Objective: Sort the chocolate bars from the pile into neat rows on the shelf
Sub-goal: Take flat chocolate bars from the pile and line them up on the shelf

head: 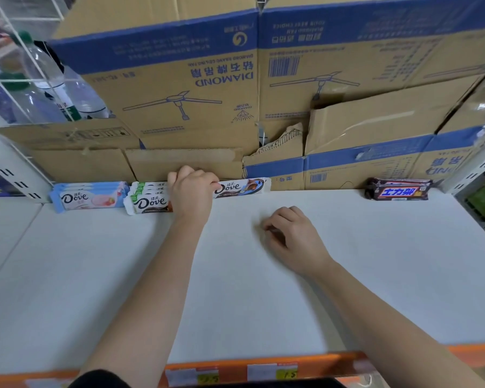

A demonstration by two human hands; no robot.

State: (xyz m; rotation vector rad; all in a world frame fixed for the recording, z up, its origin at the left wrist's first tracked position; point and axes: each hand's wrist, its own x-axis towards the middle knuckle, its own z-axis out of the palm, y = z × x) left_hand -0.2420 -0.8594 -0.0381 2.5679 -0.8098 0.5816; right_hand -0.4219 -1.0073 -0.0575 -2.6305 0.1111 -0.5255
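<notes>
- Far left, against the cardboard boxes: I see a stack of pale blue Dove bars on the white shelf.
- Just beside it: a stack of white-and-green Dove bars.
- My left hand lies over this stack's right end, fingers curled; I cannot tell what it grips.
- Touching that hand: one brown Dove bar.
- My right hand rests on bare shelf, fingers loosely curled, holding nothing.
- Far right: dark Snickers bars.
</notes>
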